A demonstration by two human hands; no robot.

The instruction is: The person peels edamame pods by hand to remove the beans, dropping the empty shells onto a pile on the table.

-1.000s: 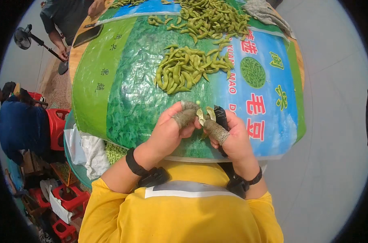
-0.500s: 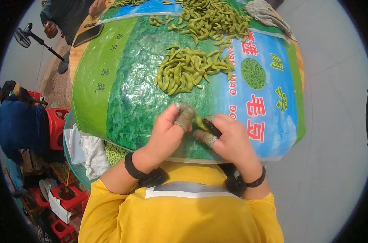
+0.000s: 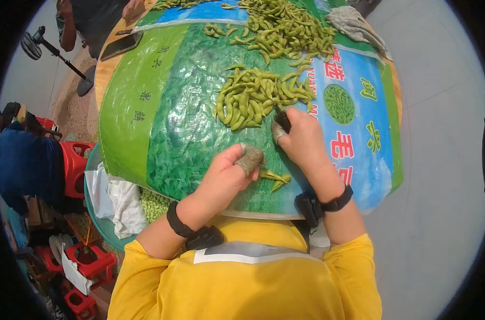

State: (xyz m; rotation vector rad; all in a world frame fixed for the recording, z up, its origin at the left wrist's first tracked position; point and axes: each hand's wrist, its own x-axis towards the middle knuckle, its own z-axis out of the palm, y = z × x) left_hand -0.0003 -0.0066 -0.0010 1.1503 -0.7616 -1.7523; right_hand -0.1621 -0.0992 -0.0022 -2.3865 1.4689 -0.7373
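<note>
My left hand (image 3: 226,173), its thumb wrapped in tan cloth, is closed low over the printed plastic sheet (image 3: 189,128). Whatever its curled fingers may hold is hidden. Beside them lie a few split green soybean pods (image 3: 275,178). My right hand (image 3: 305,140), also wrapped at the thumb, grips a small black tool (image 3: 282,119) whose working end I cannot make out. This hand is at the lower right edge of a small pile of soybean pods (image 3: 247,98).
A larger pod heap (image 3: 285,32) spreads at the far side, near a grey cloth (image 3: 354,25). A phone (image 3: 120,46) lies at the table's left edge. Below left, a green basin (image 3: 99,210) holds shelled beans (image 3: 152,204) and a white cloth (image 3: 126,205). Another person (image 3: 95,21) is across the table.
My hands have come apart. The right one has moved forward to the pod pile with the black tool; the left has stayed low, and split pods now show beside it.
</note>
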